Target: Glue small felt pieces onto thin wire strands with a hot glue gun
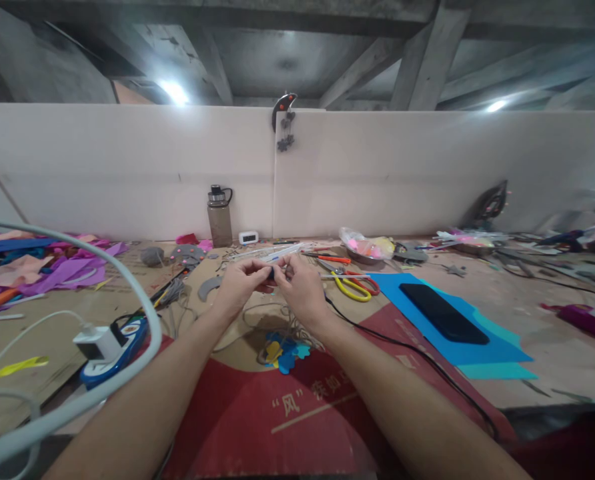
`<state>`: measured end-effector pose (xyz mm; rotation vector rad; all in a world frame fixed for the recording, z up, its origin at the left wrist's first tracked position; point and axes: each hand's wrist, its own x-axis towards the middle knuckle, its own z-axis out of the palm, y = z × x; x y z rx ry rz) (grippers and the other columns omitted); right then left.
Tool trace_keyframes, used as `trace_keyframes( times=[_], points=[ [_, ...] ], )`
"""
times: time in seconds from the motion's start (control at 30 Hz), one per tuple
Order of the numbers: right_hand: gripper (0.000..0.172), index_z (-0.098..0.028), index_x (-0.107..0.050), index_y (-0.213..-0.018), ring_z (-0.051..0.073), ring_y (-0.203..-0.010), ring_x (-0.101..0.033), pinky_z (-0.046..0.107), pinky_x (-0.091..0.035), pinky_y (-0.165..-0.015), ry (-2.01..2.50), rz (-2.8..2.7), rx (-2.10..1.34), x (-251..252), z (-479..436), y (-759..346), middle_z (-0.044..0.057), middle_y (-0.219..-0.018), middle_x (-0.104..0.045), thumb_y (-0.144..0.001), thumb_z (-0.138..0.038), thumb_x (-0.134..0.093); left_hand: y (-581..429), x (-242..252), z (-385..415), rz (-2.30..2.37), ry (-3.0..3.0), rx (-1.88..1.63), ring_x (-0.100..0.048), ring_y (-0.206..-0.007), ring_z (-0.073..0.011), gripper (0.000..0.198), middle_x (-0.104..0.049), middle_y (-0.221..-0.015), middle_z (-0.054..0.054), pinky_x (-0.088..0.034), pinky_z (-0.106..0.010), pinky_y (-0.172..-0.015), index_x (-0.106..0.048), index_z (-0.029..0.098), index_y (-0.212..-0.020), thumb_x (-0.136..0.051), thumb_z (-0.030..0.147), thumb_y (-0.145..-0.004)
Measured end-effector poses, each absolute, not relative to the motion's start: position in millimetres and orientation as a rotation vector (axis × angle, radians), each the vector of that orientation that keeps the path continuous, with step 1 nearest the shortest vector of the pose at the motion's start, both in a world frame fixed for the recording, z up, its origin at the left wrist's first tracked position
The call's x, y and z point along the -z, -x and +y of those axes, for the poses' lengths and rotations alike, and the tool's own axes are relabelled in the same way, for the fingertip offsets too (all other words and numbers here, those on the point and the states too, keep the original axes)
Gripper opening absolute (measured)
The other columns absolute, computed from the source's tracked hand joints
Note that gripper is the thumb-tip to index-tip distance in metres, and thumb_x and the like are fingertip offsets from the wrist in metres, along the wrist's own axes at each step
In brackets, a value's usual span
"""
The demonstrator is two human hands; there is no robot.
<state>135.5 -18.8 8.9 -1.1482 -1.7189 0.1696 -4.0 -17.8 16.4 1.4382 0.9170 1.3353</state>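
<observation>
My left hand [245,279] and my right hand [299,285] meet above the middle of the work surface, fingers pinched together. Between their fingertips is a small dark piece [272,273], mostly covered and too small to name. Just below the hands lies a loose tangle of grey cord [292,323]. Blue and yellow cut-out shapes [286,353] sit at its near side. To the left of my left hand is a grey crescent [208,289]. Right of my right hand rest yellow-handled scissors [350,287], with red-orange handles beside them.
A black phone [442,313] lies on blue sheets [502,347] at the right. A power strip [112,353] with a white charger stands at the left, behind a thick pale cable [150,300]. A bottle [220,220] stands by the partition. Coloured scraps [67,267] cover the far left.
</observation>
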Motion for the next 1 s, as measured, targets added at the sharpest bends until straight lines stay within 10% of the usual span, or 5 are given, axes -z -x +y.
trace_keyframes(
  times=[1.0],
  points=[
    [0.02,-0.018,-0.055,-0.074,0.012,-0.057,-0.048,0.023,-0.038,-0.054,0.904,-1.52,-0.79,8,-10,-125,-0.002,-0.062,-0.055,-0.08,-0.035,-0.047,5,-13,-9,1.011,-1.286,-1.634,-0.064,-0.062,-0.0125,0.025,-0.063,-0.07,-0.001,-0.051,-0.024,-0.06,-0.058,0.014,-0.076,-0.067,0.036,-0.067]
  ],
)
